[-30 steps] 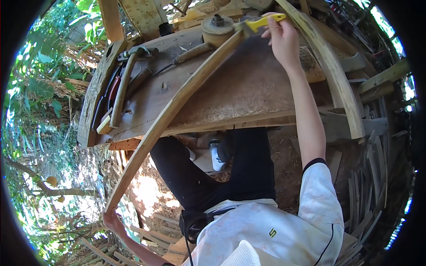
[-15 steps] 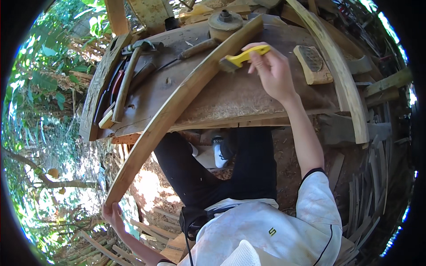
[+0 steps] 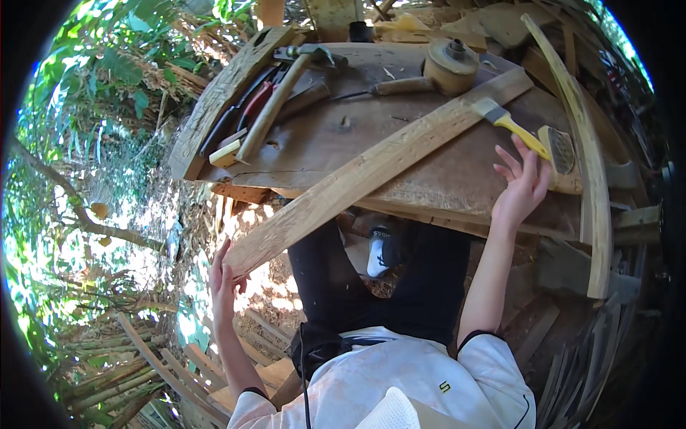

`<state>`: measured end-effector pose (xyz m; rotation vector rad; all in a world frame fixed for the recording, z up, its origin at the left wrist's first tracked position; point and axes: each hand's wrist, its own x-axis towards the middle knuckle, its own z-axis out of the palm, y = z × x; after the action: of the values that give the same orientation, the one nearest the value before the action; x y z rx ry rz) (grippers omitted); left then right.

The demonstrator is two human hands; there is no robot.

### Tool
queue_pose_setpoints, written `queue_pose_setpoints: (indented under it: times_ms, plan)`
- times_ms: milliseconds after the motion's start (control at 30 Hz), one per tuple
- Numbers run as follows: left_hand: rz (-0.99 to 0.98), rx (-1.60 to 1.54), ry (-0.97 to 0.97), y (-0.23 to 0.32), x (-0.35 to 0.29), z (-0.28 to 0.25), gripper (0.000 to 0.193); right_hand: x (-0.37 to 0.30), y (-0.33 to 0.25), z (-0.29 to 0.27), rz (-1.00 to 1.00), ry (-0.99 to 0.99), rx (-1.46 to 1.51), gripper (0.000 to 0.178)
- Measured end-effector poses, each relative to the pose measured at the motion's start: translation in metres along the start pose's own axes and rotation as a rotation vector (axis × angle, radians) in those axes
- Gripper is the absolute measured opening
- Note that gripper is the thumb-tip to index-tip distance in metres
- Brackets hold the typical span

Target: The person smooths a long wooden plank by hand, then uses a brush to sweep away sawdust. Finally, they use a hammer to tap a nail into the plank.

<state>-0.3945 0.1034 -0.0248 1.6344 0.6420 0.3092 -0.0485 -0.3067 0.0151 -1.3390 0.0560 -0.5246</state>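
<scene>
Right hand [image 3: 520,187] is spread open, fingers splayed, palm toward the bench; it grips nothing. The yellow-handled brush [image 3: 509,123] lies just beyond your fingertips, up and slightly left of them, resting on the long wooden plank [image 3: 371,171]. Whether your fingertips touch the handle end, I can't tell.

Brush axis: bristles point up-left toward the far edge of the bench [image 3: 336,136], handle end points down-right at your hand. So the handle is the near end for you.

Left hand [image 3: 225,275] is closed around the plank's low end, which hangs well off the near-left corner of the bench. That hand is well apart from the brush; the right one is clearly nearer.

Plank axis: a diagonal from your left hand up to the far-right part of the bench, ending just below the round wooden block [image 3: 450,64].

Wire brush block [image 3: 561,159] sits just right of the brush handle, close beside your fingers. Hammer [image 3: 282,93] and other hand tools lie along the far-left edge, well apart from both hands.
</scene>
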Motion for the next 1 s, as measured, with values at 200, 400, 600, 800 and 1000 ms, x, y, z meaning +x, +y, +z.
queue_pose_setpoints:
  times_ms: [200,400,600,800,1000]
  plan:
    - [0.106,0.320,0.156,-0.004,0.010,0.002,0.073,-0.012,0.000,0.005,-0.090,0.080,0.025,0.060]
    - [0.463,0.618,0.390,0.051,0.060,0.006,0.049,-0.007,0.004,-0.006,-0.035,-0.065,-0.036,0.045]
    - [0.508,0.748,0.102,0.139,0.134,0.070,0.054,-0.006,0.007,-0.009,-0.059,-0.118,-0.059,0.031]
    - [0.683,1.278,0.110,0.159,0.217,0.143,0.053,-0.003,0.014,-0.010,-0.056,-0.151,-0.047,0.023]
    - [0.698,1.329,0.166,0.140,0.265,0.155,0.043,-0.003,0.014,-0.007,-0.024,-0.174,-0.002,0.021]
